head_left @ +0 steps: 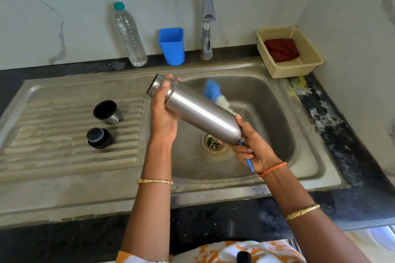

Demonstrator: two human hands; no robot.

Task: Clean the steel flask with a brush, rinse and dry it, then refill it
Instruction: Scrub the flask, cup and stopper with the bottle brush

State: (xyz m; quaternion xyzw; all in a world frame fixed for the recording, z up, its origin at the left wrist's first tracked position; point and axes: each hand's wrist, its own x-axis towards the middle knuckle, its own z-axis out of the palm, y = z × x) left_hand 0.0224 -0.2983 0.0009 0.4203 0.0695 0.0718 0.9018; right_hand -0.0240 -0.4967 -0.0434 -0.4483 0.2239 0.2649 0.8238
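— Where's the steel flask (198, 113)?

— Held over the sink basin (277, 113), tilted, open mouth up and to the left, base down toward the right. The left hand (163, 111) grips it just below the neck, fingers (165, 84) curled round the shoulder.

— And the other hand?

— The right hand (253, 149) cups the base end, fingers curled round it, thumb lying along the flask's side. The same hand also holds the thin blue handle of a brush (248, 161), which pokes out below the palm. A blurred blue and white brush head (215, 94) shows behind the flask.

— The lid?

— The steel cup cap (106, 112) and the black stopper (98, 137) both stand on the ribbed drainboard (53, 134), left of the basin, near each other but apart.

— Anything further back?

— A clear plastic water bottle (130, 36), a blue holder (172, 46) and the tap (207, 25) stand along the wall. On the dark surface (333, 117) to the right sits a cream basket (307, 60) holding a dark red cloth (281, 49).
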